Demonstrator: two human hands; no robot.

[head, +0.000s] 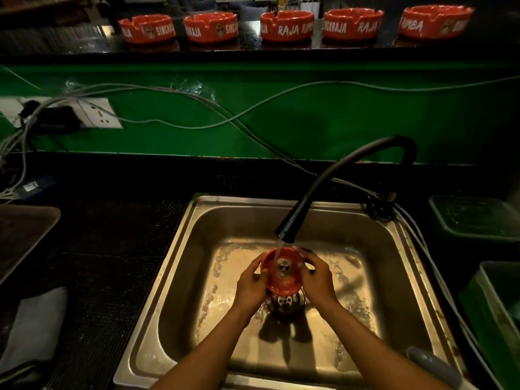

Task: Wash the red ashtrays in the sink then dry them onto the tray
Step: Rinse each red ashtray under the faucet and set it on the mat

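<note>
— Where's the ashtray (pixel 282 273)?
— Over the sink (pixel 180 277), under the tap's (pixel 287 233) running water, gripped between left hand (pixel 251 285) and right hand (pixel 318 277).
— Others?
— Five ashtrays (pixel 287 26) line the shelf (pixel 70 43).

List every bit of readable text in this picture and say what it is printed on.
From left, the red round ashtrays on the black upper ledge:
First: "SINGARAJA", cut off.
Second: "ARAJA", "SING".
Third: "RAJA RIMBA", cut off.
Fourth: "NGARAJA", "RAJA".
Fifth: "RIMBA"; its right side is blurred.
The red ashtray under the tap shows only a skull emblem.
</note>
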